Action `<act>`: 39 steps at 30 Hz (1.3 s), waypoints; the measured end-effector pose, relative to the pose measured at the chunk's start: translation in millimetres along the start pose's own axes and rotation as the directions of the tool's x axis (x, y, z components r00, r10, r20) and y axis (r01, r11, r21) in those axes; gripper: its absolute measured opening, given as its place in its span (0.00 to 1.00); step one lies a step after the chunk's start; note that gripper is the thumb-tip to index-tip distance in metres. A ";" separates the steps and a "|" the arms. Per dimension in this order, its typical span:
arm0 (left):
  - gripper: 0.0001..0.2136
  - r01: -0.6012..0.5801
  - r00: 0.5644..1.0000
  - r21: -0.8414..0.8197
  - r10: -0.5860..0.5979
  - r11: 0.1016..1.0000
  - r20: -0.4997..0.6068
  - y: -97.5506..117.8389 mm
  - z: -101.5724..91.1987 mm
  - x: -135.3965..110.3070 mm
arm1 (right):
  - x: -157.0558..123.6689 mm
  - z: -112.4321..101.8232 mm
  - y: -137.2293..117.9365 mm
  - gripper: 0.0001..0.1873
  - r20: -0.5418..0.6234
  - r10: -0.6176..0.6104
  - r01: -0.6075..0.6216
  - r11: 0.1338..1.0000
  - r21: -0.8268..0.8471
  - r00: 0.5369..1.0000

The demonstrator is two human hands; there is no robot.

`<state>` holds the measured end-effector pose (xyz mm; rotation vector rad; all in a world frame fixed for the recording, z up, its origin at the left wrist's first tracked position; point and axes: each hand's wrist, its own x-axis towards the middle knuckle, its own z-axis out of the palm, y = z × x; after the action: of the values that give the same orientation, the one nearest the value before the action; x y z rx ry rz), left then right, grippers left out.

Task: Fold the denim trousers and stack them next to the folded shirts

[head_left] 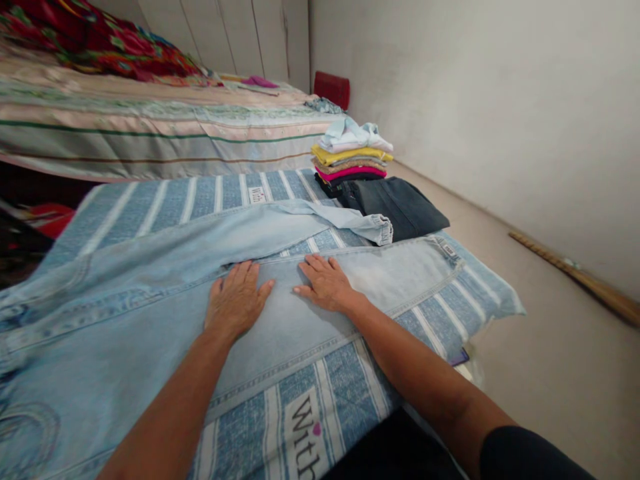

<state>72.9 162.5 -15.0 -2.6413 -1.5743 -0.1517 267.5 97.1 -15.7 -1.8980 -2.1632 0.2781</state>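
Light blue jeans (150, 340) lie spread lengthwise, waist to the left and leg ends to the right. My left hand (237, 299) rests palm down on the nearer leg, close to the crotch seam, fingers stretched out. Further right on that same leg, my right hand (324, 283) lies flat with its fingers apart. The nearer leg is stretched out fairly smooth under both palms. Beyond it, the far leg is wrinkled, and its gathered cuff (384, 229) is twisted. Neither hand grips the cloth.
The jeans lie on a blue-and-white striped cover (163, 200) with printed words. At the back right are folded dark trousers (395, 207) and a stack of folded clothes (353, 150). Behind stands a bed (165, 143) with a red floral blanket (100, 40). A wooden strip (575, 270) lies along the wall.
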 end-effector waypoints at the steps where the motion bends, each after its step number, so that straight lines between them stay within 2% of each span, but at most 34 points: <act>1: 0.27 -0.002 1.000 0.000 0.002 1.000 0.002 -0.4 0.5 0.4 | -2.7 -1.5 3.8 0.32 -0.005 0.005 -0.005 1.000 -0.005 1.000; 11: 0.27 0.002 1.000 0.027 -0.002 1.000 0.008 -1.4 1.0 1.2 | -27.7 -13.7 37.2 0.32 -0.051 0.135 -0.137 0.989 -0.051 0.990; 18: 0.27 0.030 0.999 0.011 -0.031 0.999 0.035 0.6 -3.7 1.5 | -32.2 -17.2 45.5 0.32 -0.070 0.214 -0.221 0.970 -0.098 0.974; 24: 0.27 0.065 0.997 0.049 -0.068 0.997 0.045 0.7 -1.8 1.9 | -33.3 -16.7 54.1 0.34 -0.055 0.209 -0.214 0.971 -0.107 0.976; 30: 0.27 0.072 0.996 0.078 -0.076 0.994 0.041 -0.7 -1.2 0.3 | -39.3 -18.5 73.1 0.34 -0.031 0.162 -0.165 0.982 -0.094 0.986; 39: 0.27 0.070 0.996 0.087 -0.074 0.994 0.041 -2.7 -1.9 0.9 | -56.1 -25.4 105.9 0.31 -0.108 0.076 -0.086 0.992 -0.092 0.991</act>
<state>70.9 164.3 -13.0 -2.5421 -1.6508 -0.0288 382.0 55.1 -27.1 -2.0082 -2.0691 0.0884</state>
